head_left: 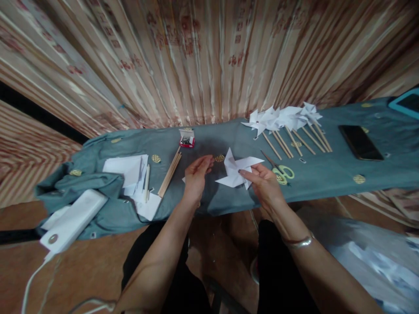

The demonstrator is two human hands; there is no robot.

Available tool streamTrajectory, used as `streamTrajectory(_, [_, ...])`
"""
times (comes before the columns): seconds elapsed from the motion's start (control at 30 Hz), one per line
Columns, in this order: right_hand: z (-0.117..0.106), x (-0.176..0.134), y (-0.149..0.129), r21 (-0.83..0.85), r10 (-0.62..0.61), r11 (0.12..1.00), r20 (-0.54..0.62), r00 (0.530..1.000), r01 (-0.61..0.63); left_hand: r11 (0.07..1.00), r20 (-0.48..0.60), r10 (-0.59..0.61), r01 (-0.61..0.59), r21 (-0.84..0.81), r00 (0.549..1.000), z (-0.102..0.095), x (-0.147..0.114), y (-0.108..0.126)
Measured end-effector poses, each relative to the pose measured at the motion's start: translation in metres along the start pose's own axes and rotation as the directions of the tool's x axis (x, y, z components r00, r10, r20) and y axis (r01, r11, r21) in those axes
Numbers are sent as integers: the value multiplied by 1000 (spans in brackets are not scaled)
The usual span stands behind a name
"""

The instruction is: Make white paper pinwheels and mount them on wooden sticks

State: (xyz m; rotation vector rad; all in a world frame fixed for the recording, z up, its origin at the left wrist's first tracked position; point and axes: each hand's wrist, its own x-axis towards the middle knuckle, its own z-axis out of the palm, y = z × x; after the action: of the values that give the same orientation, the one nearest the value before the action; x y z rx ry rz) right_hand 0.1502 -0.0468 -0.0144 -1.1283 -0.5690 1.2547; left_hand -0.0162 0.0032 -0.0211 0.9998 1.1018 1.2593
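Note:
A white paper pinwheel (231, 173) is pinched in my right hand (266, 182), the thumb pressed near its centre, where the folded tips meet. Just to its left, over the cloth, is my left hand (197, 173). Its fingertips are drawn together, and whatever may be between them is too small to see. Behind that hand stands an opened little red box (187, 141) with small metallic pieces inside. A bundle of thin wooden sticks (169, 174) lies left of my left hand. Green-handled scissors (285, 172) rest beside my right hand.
Several pinwheels on sticks (291, 117) lie at the back right, near a dark phone (360, 142). White paper sheets (126, 169), a white pen-like stick (147, 182) and a corded white device (75, 220) occupy the left. A blue-edged tablet (406, 103) sits far right.

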Motion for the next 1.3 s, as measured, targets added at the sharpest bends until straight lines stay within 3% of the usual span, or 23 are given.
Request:
streamTrajectory(0.07, [-2,3,2,11,-20,1000,8,1000,20,985,-43,101,-94,141,994,-13,10,1])
streamTrajectory(0.13, [-5,7,3,11,-39,999,4,999,39,900,-52,234,-196,390,971,-29,20,4])
streamTrajectory(0.2, [-8,9,4,8,-49,999,-1,999,49,716,-20,311,-220,663,950,-45,29,8])
streamTrajectory(0.27, [-10,10,3,11,-52,999,2,999,52,435,33,268,-151,888,963,-60,36,12])
streamTrajectory(0.5, [-15,8,-3,36,-64,997,40,997,62,176,5,210,-43,983,978,-85,45,20])
streamTrajectory(0.77, [-20,11,-4,34,-63,997,-2,998,63,20,64,144,-68,997,988,-82,45,35])
streamTrajectory(0.93, [-17,8,-6,29,-43,999,-9,999,43,39,58,133,-64,997,989,-81,46,38])
streamTrajectory(1.13, [-14,6,-9,42,-36,998,-2,999,36,202,-1,186,-37,979,983,-81,45,44])
streamTrajectory(1.23, [-12,3,-12,51,-38,998,40,998,36,362,-12,230,-75,929,973,-68,38,51])
streamTrajectory(1.3, [-11,-2,-15,47,-30,999,73,997,27,719,-26,220,-144,680,975,-51,30,54])
